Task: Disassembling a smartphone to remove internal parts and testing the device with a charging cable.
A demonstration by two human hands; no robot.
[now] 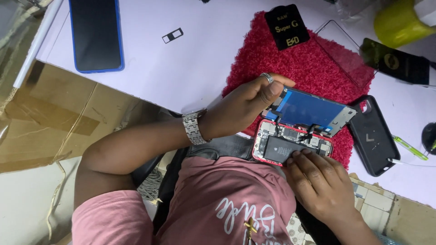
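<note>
While the red-framed phone (290, 147) lay opened at the near edge of the red shag mat (313, 63), its screen panel (313, 109) stood tilted up off the body, apparently still joined by thin black flex cables near the hinge side. My left hand (245, 106) was pinched on the panel's upper corner, fingers closed around it; my right hand (320, 181) lay flat, fingertips pressing the lower edge of the body by the dark battery. Risk as I judged it: tilting the panel further would strain or tear those cables; a slip of the right hand would let the body slide on the pile. Panel glassy, blue sheen, metal backing plate at its end. Battery matte black, rectangular. Mat deep, fuzzy. Beside it a black rubbery phone case (372, 136), rounded corners. Farther off on the smooth pale table (181, 68), a blue-edged phone (96, 34) lay face up, dark.
</note>
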